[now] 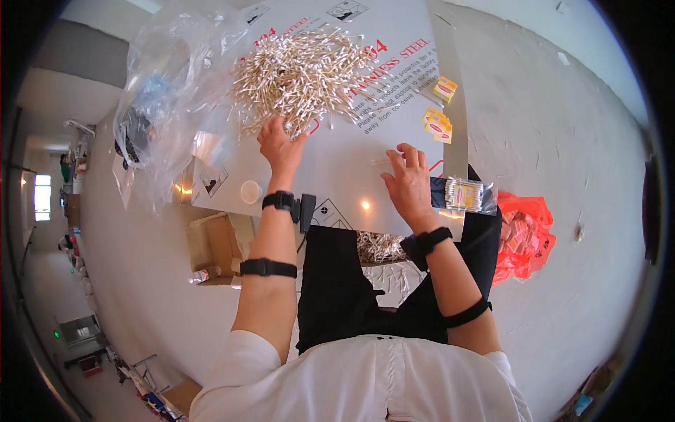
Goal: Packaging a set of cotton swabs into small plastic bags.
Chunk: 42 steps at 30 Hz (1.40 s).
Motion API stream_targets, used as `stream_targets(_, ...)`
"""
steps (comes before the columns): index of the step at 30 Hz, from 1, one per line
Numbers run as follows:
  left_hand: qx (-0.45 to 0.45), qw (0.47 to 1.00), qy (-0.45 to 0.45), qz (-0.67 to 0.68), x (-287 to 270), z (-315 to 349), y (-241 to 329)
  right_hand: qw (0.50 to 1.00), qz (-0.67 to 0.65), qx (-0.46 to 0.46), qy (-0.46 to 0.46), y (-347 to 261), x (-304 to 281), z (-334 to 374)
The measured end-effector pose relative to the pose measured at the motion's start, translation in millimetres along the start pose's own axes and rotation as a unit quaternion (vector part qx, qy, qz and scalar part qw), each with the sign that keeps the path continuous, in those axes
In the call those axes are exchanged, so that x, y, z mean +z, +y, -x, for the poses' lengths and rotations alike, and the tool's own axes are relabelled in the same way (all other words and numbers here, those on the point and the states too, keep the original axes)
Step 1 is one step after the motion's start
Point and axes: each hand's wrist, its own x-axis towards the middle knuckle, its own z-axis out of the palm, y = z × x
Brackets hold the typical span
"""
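Note:
A large heap of cotton swabs [295,77] is spread over the far part of the metal-topped table [337,179]. At the heap's near edge is my left hand [281,149], its fingertips among the swabs and its thumb apart from the fingers. My right hand [410,184] hovers above the tabletop to the right, fingers bent and spread. Beside its fingertips lie one or two loose swabs [381,162], faint against the sheet. By the right wrist, a clear packet of swabs [464,195] with a yellow label rests at the table's edge.
Small yellow cards [437,125] lie along the right edge. A big clear plastic bag [169,105] covers the left side, near a small round whitish cup [251,191]. Below are an open cardboard box [218,239], more swabs [380,247] and a red bag [524,235].

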Motion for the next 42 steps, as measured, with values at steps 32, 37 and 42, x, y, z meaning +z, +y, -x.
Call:
stream_targets(32,0.131,0.988,-0.047,0.062,-7,94,59,0.998,0.016,-0.037,-0.040,21,17,-21)
stream_targets(37,0.116,0.991,-0.028,0.059,2,90,56,0.997,-0.014,-0.027,-0.075,34,15,-29)
stream_targets(42,0.128,0.990,-0.042,0.050,8,75,60,0.997,-0.006,-0.043,-0.066,33,15,-14)
